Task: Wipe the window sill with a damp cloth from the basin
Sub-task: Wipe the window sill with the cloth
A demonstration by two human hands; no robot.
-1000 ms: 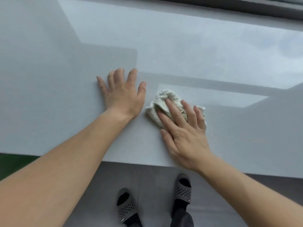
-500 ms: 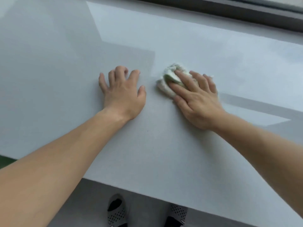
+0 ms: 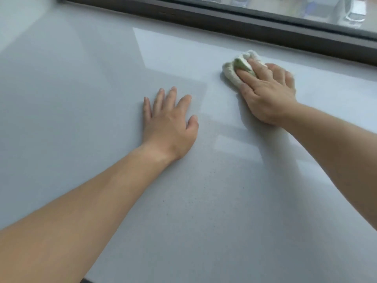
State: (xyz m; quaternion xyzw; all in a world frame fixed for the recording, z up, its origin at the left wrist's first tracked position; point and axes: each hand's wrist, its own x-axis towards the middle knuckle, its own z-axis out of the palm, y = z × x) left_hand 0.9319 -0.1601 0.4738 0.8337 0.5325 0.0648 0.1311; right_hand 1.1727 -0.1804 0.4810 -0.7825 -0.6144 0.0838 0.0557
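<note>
At the far edge of the window sill (image 3: 204, 201), pressing cloth (image 3: 231, 73) under flat-fingered right hand (image 3: 267, 94), bracing on splayed left hand (image 3: 169, 125), risking overshooting into the frame (image 3: 224, 19).

Both arms are bare as far as the edge of the view: a long, slender left forearm (image 3: 91, 201) and a like right forearm (image 3: 336, 148), smooth along their length. The bare left hand (image 3: 169, 127) has slim fingers (image 3: 170, 99) with short, rounded nails and faint creases across the wrist. The bare right hand (image 3: 267, 94) shows knuckle ridges raised along its back; its nails are too blurred to tell
</note>
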